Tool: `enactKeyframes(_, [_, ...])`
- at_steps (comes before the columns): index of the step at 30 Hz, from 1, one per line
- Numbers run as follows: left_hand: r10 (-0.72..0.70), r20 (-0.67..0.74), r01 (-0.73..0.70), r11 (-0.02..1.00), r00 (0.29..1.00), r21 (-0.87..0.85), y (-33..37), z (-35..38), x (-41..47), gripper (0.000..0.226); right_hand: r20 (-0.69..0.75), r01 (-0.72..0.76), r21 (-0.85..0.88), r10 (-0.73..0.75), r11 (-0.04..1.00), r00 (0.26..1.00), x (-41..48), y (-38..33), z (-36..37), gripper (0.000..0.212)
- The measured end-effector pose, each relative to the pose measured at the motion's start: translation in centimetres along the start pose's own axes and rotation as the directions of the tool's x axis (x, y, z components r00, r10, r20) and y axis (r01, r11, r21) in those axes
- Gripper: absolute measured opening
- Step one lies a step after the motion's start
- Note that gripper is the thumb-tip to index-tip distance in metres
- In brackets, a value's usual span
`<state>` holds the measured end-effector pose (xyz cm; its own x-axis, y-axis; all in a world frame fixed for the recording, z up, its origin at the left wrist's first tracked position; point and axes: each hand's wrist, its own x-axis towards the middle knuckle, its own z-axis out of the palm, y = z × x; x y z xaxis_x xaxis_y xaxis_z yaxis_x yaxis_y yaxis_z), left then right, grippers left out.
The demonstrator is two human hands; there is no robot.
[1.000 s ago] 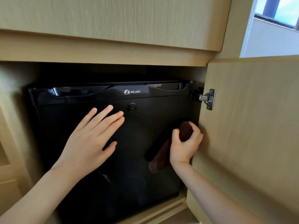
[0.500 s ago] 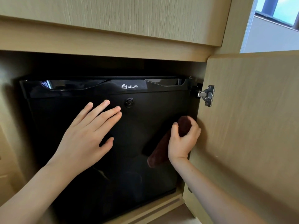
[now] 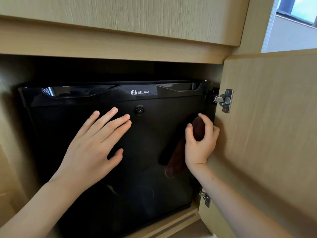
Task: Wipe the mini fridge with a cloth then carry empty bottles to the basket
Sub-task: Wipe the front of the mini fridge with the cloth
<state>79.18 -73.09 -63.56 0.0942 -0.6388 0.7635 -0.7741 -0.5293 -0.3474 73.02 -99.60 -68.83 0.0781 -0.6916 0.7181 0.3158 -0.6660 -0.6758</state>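
Observation:
A glossy black mini fridge [image 3: 151, 194] with a white WELLWAY logo and a round lock fills the wooden cabinet bay, its door closed. My left hand [image 3: 96, 145] lies flat on the fridge door left of centre, fingers spread, holding nothing. My right hand [image 3: 200, 141] grips a dark brown cloth [image 3: 176, 158] and presses it against the door's right side, close to the hinge edge. The cloth hangs down below my palm. No bottles or basket are in view.
The open wooden cabinet door [image 3: 271, 134] stands just right of my right hand, with a metal hinge [image 3: 225, 100] at the top and another [image 3: 205, 198] lower down. A wooden drawer front [image 3: 120, 19] overhangs above. A window [image 3: 298, 9] shows top right.
My right hand and the cloth have shifted slightly up along the fridge door's right side. My left hand stays flat on the door. The view has tilted a little.

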Motion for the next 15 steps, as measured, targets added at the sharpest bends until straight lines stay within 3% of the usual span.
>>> enactKeyframes(7, [-0.008, -0.014, 0.008, 1.000, 1.000, -0.022, -0.2, 0.4, -0.2, 0.063, -0.096, 0.176, 0.050, -0.171, 0.983, 0.981, 3.9, -4.4, 2.5, 0.040])
enactKeyframes(15, [-0.007, 0.035, 0.007, 1.000, 0.999, -0.007, -0.3, 0.0, -0.2, 0.064, -0.133, 0.103, 0.055, -0.095, 0.993, 0.987, 3.5, -5.4, 3.1, 0.034])
